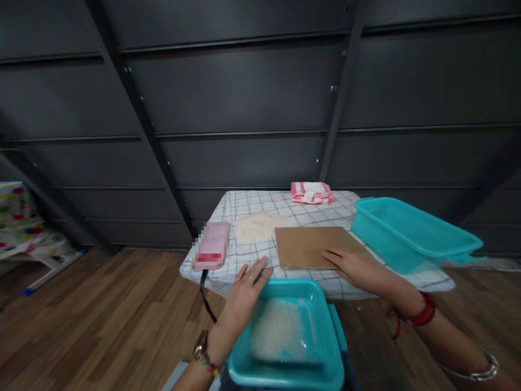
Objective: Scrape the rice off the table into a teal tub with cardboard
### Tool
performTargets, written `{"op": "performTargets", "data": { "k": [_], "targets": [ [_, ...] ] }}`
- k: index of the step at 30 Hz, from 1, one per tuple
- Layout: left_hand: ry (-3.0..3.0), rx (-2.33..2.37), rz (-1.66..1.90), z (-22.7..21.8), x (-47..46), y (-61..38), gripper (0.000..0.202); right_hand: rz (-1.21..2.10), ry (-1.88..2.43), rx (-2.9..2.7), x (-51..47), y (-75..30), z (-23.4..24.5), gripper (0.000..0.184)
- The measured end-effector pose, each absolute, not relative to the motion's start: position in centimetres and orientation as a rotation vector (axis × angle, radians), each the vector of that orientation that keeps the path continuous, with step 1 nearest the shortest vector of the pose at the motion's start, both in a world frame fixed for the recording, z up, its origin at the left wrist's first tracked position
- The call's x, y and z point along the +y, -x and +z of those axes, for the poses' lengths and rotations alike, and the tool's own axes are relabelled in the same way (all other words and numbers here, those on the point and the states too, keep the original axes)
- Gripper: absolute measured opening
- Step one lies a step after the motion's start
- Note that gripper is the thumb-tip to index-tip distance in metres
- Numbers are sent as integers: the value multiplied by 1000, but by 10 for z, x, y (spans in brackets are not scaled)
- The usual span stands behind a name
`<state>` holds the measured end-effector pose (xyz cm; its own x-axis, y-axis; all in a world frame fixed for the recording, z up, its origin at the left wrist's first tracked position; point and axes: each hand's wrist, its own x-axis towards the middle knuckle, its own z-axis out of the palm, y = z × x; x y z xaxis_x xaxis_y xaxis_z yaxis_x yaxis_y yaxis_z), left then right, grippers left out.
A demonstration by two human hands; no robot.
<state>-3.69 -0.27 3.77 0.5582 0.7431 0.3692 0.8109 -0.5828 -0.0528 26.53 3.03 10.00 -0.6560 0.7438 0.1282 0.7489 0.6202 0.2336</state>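
My left hand [244, 296] lies at the far left corner of a turquoise plastic tub [334, 347], fingers stretched out past its rim toward the cloth. White grains that look like rice [280, 331] cover part of the tub's bottom. My right hand [354, 265] rests with its fingers laid flat on the right part of a brown cardboard sheet [305, 247]; its thumb is mostly hidden. Left of the cardboard, a loose heap of the same pale grains [258, 225] is spread on the checked white cloth [240, 203].
A second, deeper turquoise tub [415, 233] stands at the table's right end. A folded pink-and-white striped towel [311, 193] lies at the back. On the left is a pink phone-like object [214, 241], partly blurred, with a black strap [207, 298]. Dark panels [236, 98] rise behind the table.
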Motion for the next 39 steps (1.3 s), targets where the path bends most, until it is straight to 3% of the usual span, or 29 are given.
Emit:
{"op": "performTargets", "data": {
  "k": [8, 15, 24, 34, 39],
  "targets": [
    [2832, -1177, -583, 47, -5, 33, 68, 85, 929, -2742, 9, -209, 108, 23],
    [3000, -949, -656, 53, -8, 38, 70, -19, 752, -2770, 22, -200, 86, 21],
    [2778, -1225, -1263, 43, -1, 36, 45, -192, 598, -2696, 22, -210, 72, 27],
    [2629, -1143, -823, 50, 5, 32, 23, -158, 539, -2681, 23, -209, 69, 28],
    [2804, -935, -869, 52, 1, 28, 21, 25, 619, -2721, 23, -211, 73, 28]
  ]
}}
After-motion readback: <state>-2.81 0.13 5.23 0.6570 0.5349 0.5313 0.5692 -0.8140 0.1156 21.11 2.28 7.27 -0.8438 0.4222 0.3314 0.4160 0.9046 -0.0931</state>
